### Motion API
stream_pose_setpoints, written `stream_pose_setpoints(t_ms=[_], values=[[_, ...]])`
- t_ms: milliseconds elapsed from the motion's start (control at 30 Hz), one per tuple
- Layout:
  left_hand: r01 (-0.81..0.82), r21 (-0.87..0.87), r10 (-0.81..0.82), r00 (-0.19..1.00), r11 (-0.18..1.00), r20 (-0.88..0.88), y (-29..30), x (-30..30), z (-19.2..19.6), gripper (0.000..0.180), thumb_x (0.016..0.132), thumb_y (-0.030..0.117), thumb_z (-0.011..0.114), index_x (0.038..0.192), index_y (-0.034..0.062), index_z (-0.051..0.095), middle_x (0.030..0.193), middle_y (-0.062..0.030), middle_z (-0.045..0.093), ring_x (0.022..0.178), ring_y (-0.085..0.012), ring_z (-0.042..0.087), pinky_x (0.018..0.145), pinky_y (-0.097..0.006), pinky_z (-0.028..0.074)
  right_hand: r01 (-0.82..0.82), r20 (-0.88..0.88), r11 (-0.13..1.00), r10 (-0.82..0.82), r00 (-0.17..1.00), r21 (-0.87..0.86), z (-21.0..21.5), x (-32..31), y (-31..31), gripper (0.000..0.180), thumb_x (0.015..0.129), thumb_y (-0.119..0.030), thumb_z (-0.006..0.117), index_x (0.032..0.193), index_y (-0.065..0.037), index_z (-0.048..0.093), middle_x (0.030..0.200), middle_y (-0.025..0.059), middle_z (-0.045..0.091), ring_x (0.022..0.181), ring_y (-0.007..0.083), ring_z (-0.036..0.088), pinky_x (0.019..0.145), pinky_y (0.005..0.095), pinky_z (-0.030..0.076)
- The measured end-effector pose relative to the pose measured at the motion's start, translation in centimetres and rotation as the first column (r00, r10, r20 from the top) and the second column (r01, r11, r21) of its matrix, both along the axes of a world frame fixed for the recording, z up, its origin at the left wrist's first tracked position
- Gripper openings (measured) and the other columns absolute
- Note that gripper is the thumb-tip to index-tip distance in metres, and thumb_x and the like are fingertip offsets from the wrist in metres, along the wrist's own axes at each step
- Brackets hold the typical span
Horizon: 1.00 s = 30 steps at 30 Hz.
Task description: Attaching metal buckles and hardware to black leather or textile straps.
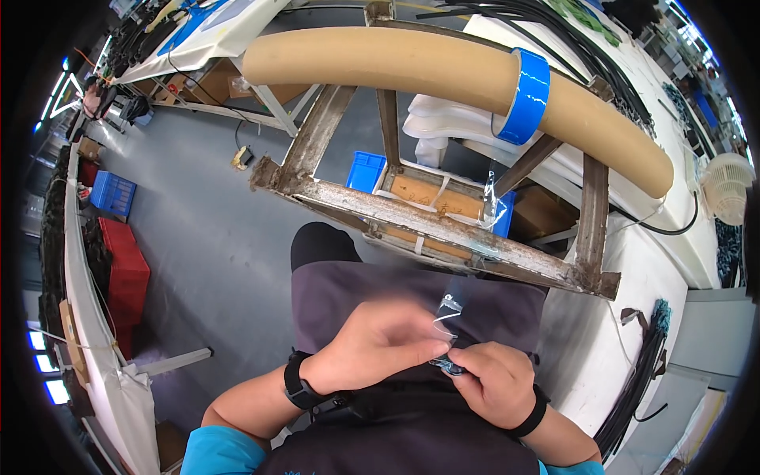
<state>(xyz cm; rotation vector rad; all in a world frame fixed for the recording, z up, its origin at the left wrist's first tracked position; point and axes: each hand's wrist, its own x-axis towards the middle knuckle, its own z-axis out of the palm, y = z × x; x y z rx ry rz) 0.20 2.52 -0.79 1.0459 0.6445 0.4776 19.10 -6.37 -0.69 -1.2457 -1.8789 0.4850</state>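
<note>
My left hand [388, 340], blurred by motion, is closed in front of my lap. Its thumb and fingers pinch a short clear plastic strip [448, 309], which looks like a piece of tape and sticks up past the fingertips. Right beside it, my right hand [499, 384] is closed on a small dark piece with a glossy blue pattern [448, 365]. Most of that piece is hidden by the fingers, so its kind cannot be made out. The two thumbs nearly touch over it.
A rusty metal frame [427, 218] stands ahead, carrying a long tan tube [380, 59] with a blue tape roll [528, 95] around it. Another clear strip [489, 202] clings to the frame. Black cords [633, 396] lie on the white table at right. Red crates [123, 273] stand left.
</note>
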Motion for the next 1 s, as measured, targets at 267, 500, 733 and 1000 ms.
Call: stream_pose_setpoints(t_ms=[267,500,733,1000], values=[[0.083,0.012,-0.083,0.997,0.996,0.002,0.3,0.2,0.9,0.012,0.083,-0.002,0.065,0.095,-0.0023,0.063,0.093,-0.0097,0.067,0.085,-0.0130,0.065,0.074,-0.024,0.052,-0.078,-0.040,0.948,0.069,0.997,-0.310,2.6,0.9,0.5,0.011,0.078,-0.010,0.069,0.078,-0.003,0.061,0.061,0.0074,0.053,0.049,0.0223,0.051,0.043,0.0322,0.040],[0.176,0.457,-0.127,0.982,0.872,-0.136,0.3,-0.5,1.2,0.016,0.078,-0.002,0.071,0.093,-0.0014,0.066,0.090,-0.0113,0.067,0.082,-0.0164,0.066,0.074,-0.027,0.052,-0.436,-0.515,0.413,-0.097,0.852,-0.800,2.0,3.0,2.0,0.021,0.084,-0.020,0.069,0.079,-0.002,0.060,0.062,0.0034,0.058,0.055,0.0069,0.054,0.047,0.0274,0.039],[-0.006,-0.136,0.011,0.999,0.991,0.034,-0.7,-0.7,0.5,0.012,0.084,0.000,0.066,0.095,-0.0024,0.064,0.089,-0.0068,0.066,0.082,-0.0112,0.064,0.071,-0.024,0.053,-0.068,-0.090,0.995,0.062,0.994,-0.070,1.2,0.8,0.5,0.035,0.070,-0.008,0.078,0.100,-0.003,0.061,0.083,0.0084,0.064,0.065,0.0210,0.063,0.056,0.0282,0.052],[0.075,-0.049,-0.077,0.996,0.996,-0.047,0.2,-0.4,-0.2,0.012,0.090,0.003,0.058,0.099,-0.0040,0.064,0.089,-0.0099,0.068,0.084,-0.0128,0.065,0.072,-0.024,0.052,-0.119,-0.128,0.958,0.087,0.988,-0.262,2.3,0.7,0.4,0.030,0.071,-0.010,0.077,0.095,-0.003,0.062,0.072,0.0072,0.060,0.057,0.0208,0.058,0.047,0.0295,0.046]])
